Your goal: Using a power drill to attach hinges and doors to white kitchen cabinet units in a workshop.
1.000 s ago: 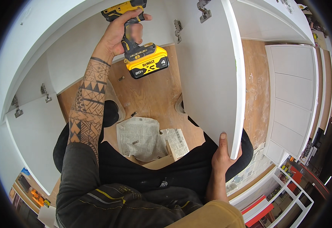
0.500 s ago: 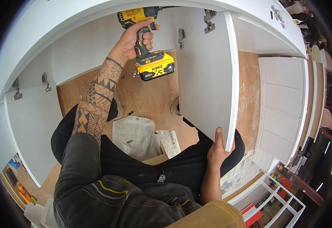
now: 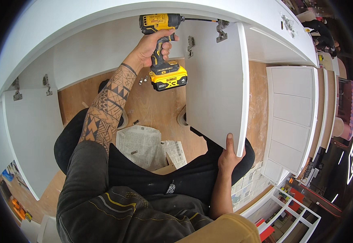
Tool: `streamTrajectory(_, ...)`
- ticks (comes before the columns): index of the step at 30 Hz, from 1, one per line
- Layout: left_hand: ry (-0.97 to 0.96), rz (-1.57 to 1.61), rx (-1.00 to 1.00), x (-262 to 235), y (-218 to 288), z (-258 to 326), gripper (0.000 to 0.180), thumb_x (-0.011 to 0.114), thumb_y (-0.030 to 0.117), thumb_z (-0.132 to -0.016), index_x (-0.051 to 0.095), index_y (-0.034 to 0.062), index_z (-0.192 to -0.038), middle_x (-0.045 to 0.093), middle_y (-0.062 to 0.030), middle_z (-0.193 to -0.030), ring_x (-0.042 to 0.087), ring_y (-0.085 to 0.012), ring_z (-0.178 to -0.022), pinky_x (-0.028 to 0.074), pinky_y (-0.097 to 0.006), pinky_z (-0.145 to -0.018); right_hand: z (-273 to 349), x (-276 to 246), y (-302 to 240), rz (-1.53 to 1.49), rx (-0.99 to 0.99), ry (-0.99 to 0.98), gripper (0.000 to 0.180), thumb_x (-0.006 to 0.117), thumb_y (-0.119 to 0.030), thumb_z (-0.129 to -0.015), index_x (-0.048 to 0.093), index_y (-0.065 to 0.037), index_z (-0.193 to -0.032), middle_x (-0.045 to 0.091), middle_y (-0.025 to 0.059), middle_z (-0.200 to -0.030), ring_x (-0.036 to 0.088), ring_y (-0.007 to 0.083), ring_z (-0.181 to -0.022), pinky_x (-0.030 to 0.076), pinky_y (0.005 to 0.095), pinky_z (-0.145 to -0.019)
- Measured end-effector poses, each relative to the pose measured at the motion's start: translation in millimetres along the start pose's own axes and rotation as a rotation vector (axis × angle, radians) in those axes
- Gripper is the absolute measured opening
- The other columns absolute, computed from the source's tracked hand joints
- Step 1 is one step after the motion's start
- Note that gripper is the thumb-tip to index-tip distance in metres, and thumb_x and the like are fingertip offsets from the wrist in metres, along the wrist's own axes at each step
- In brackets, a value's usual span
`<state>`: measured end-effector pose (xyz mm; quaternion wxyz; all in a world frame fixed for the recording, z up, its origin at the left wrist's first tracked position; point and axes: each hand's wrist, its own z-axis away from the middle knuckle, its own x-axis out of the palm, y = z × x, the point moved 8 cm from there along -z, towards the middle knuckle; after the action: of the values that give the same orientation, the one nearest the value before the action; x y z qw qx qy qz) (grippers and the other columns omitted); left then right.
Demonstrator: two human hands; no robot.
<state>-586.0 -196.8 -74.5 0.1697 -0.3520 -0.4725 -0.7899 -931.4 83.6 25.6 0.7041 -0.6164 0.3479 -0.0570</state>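
Observation:
My left hand (image 3: 154, 47), at the end of a tattooed forearm, is wrapped around the grip of a yellow and black impact driver (image 3: 160, 22). A long thin driver bit (image 3: 198, 19) runs rightward from its chuck, and the tip appears to meet the upper cabinet hinge (image 3: 221, 30). A second hinge (image 3: 191, 46) sits lower on the same white cabinet door (image 3: 217, 85), which stands open. My right hand (image 3: 230, 157) grips that door's lower edge, thumb on the near face and fingers hidden behind it.
At left another white door (image 3: 30, 137) hangs open on two hinges. Newspaper (image 3: 138, 146) and small metal parts (image 3: 143, 80) lie on the wooden floor between my legs. White drawer fronts (image 3: 291, 109) stand at right. A person (image 3: 322, 34) is in the far background.
The impact driver has moved right, and its bit now reaches the upper hinge. My right hand keeps its hold on the door. The whole view has shifted slightly.

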Motion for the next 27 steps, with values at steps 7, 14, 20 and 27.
streamTrajectory(7,0.006,0.004,0.01,2.9,3.0,1.8,0.032,0.075,0.035,-0.096,0.068,0.005,-0.105,0.053,0.0064,-0.062,0.051,-0.0053,-0.05,0.046,-0.025,-0.05,2.0,2.7,-4.0,-0.028,-0.005,0.005,0.035,0.078,-0.016,-0.098,0.068,0.009,-0.12,0.074,0.0112,-0.107,0.068,0.0153,-0.091,0.052,0.0272,-0.077)
streamTrajectory(14,0.04,-0.077,0.006,3.2,7.1,1.7,0.028,0.074,0.034,-0.096,0.065,0.0077,-0.098,0.054,0.0058,-0.062,0.05,-0.006,-0.049,0.045,-0.026,-0.05,4.9,-0.5,-2.3,-0.032,0.016,0.007,0.035,0.079,-0.017,-0.098,0.068,0.009,-0.119,0.073,0.0115,-0.107,0.068,0.0164,-0.091,0.052,0.0279,-0.079)
streamTrajectory(20,0.054,-0.067,-0.018,2.1,5.5,2.3,0.028,0.072,0.034,-0.097,0.063,0.008,-0.098,0.052,0.0065,-0.061,0.05,-0.0049,-0.05,0.045,-0.024,-0.05,8.8,1.8,-0.1,-0.03,0.033,-0.001,0.031,0.079,-0.015,-0.097,0.069,0.007,-0.117,0.073,0.0091,-0.106,0.066,0.0148,-0.094,0.051,0.0297,-0.088)
streamTrajectory(27,0.054,-0.019,-0.008,4.6,5.3,4.3,0.033,0.07,0.035,-0.099,0.066,0.004,-0.107,0.051,0.007,-0.061,0.049,-0.0048,-0.05,0.045,-0.025,-0.051,9.8,4.4,-6.6,-0.011,0.042,-0.002,0.03,0.079,-0.016,-0.098,0.07,0.006,-0.115,0.074,0.0083,-0.104,0.066,0.0145,-0.093,0.051,0.0294,-0.087)
